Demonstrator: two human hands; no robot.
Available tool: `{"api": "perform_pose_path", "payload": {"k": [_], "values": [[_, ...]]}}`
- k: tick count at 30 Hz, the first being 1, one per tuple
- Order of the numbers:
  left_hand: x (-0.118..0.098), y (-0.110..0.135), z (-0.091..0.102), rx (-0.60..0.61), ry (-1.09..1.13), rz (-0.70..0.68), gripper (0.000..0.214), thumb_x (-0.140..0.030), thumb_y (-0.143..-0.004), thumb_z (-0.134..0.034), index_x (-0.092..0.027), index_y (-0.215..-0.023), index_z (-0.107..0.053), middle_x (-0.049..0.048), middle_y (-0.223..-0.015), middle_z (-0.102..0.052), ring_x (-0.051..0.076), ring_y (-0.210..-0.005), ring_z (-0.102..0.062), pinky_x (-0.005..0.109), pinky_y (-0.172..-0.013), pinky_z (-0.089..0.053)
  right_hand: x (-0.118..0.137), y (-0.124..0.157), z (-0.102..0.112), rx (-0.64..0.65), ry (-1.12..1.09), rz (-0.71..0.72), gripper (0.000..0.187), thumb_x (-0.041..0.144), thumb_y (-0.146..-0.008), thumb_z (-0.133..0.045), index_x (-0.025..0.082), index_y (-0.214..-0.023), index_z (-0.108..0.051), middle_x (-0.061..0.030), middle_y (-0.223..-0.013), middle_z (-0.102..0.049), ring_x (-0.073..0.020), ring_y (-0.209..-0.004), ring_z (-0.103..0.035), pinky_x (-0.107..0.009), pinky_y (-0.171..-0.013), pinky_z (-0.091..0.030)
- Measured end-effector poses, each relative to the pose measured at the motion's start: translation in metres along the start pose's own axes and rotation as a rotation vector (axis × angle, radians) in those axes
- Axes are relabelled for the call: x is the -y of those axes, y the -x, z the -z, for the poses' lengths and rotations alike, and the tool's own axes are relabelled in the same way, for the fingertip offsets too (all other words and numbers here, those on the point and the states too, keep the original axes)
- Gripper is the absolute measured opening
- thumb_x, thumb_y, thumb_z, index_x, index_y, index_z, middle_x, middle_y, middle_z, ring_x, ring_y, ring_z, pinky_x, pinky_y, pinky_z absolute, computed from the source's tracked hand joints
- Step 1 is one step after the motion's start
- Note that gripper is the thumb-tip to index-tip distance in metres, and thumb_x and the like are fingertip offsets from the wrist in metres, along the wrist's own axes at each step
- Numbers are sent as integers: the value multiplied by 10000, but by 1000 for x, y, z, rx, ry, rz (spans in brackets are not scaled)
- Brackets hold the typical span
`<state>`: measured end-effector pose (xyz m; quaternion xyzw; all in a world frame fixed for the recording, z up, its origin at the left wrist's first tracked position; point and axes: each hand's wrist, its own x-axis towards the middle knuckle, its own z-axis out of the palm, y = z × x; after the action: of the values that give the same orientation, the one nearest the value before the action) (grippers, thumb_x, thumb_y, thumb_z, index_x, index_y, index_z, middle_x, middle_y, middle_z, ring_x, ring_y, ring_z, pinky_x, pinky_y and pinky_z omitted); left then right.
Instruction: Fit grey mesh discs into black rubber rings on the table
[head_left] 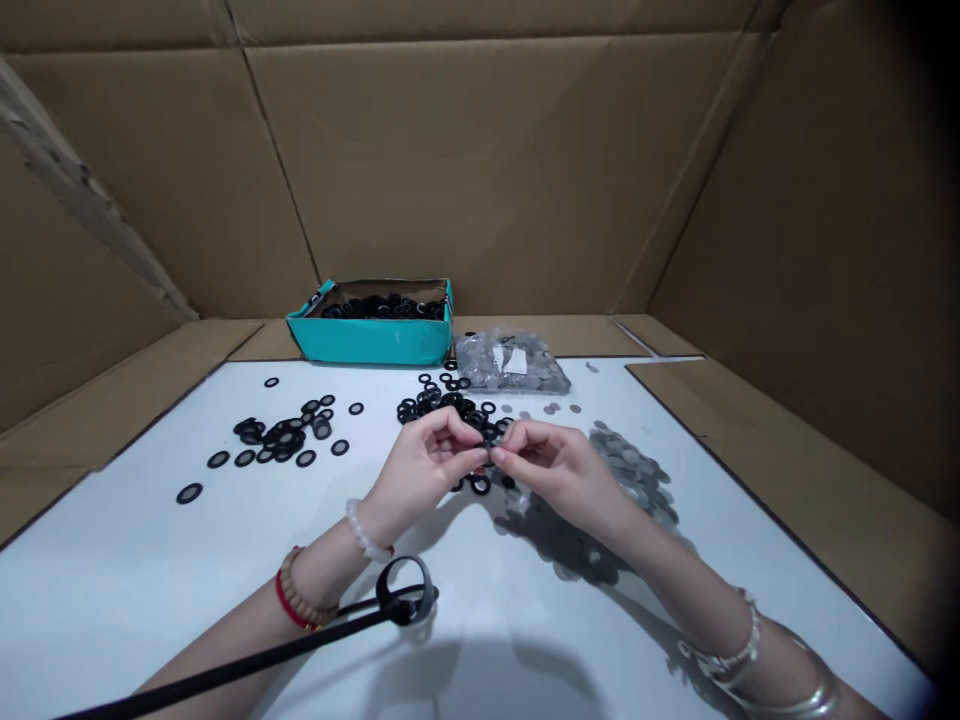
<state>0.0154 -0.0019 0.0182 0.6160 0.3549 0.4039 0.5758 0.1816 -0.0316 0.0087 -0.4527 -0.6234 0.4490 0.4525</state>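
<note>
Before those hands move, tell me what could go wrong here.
The dark piece pinched by left hand and right hand might slip and vanish among nearby black rings. The right forearm appears over the grey discs and could scatter them. The black rod crossing in front of the left forearm might snag its bracelets.

Small black piece (487,446), pinched between both hands (420,462) (553,462), mostly hidden; full outline unclear.

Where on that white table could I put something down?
Bare: left of the left forearm, nearer than the rimmed discs; between it and the right forearm, right of the black rod. Crowded: black rings around the fingers; grey discs beside the right forearm.
</note>
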Motion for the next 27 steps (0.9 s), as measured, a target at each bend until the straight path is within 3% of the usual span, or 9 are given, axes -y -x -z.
{"api": "perform_pose_path", "payload": {"k": [7,13,20,27], "values": [[-1,-1,-1,19,-11,-18,240,-247,-637,-698,-151,-657,-479,-2,-715,-542,107,-658,-525,251,-638,-457,7,2,2,8,13,9,260,354,-779,-575,178,-615,-475,19,-623,-468,-106,-563,-423,-227,-519,-337],[3,-2,2,-27,-18,7,237,-225,-631,-708,-143,-656,-488,-19,-677,-527,88,-638,-513,218,-618,-435,6,3,1,-69,249,105,203,279,-796,-565,180,-625,-520,8,-643,-522,-128,-631,-474,-250,-592,-360],[6,-2,2,-25,95,46,260,-238,-648,-704,-163,-814,-519,-18,-740,-541,96,-681,-538,223,-647,-445,0,-3,2,-8,-88,-77,179,349,-739,-631,177,-774,-596,-5,-739,-576,-125,-667,-537,-247,-623,-427],[3,-2,0,-56,25,34,214,-191,-654,-679,-152,-806,-534,-8,-755,-555,103,-714,-539,222,-670,-442,1,-4,-2,-8,-88,-92,152,329,-771,-597,179,-789,-614,5,-702,-568,-117,-658,-528,-232,-620,-424]]}}
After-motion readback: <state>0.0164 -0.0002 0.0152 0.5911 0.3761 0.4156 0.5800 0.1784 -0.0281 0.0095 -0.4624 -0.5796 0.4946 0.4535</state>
